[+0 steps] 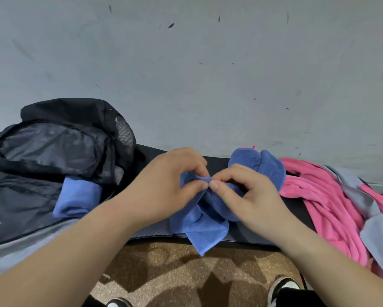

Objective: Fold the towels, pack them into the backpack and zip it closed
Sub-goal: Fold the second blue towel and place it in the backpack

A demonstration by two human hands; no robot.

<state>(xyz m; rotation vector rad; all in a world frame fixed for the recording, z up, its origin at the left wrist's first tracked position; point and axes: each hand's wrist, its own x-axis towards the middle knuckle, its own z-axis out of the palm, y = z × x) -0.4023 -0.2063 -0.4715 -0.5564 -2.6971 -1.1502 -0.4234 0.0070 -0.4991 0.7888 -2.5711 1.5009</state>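
Note:
A crumpled blue towel [205, 227] lies in the middle of the dark table, one corner hanging over the front edge. My left hand [170, 185] and my right hand [245, 196] both pinch the same bunched edge of it, thumbs nearly touching. The black backpack [53, 151] stands open on the left, and a folded blue towel [77, 200] sticks out of its opening. Behind my right hand another blue towel [265, 162] is heaped up.
A pile of pink towels [325, 202] and grey towels [376, 231] spreads over the right side of the table [217, 162]. A grey wall rises right behind the table. Below the front edge are a brown speckled floor and my shoes [283, 289].

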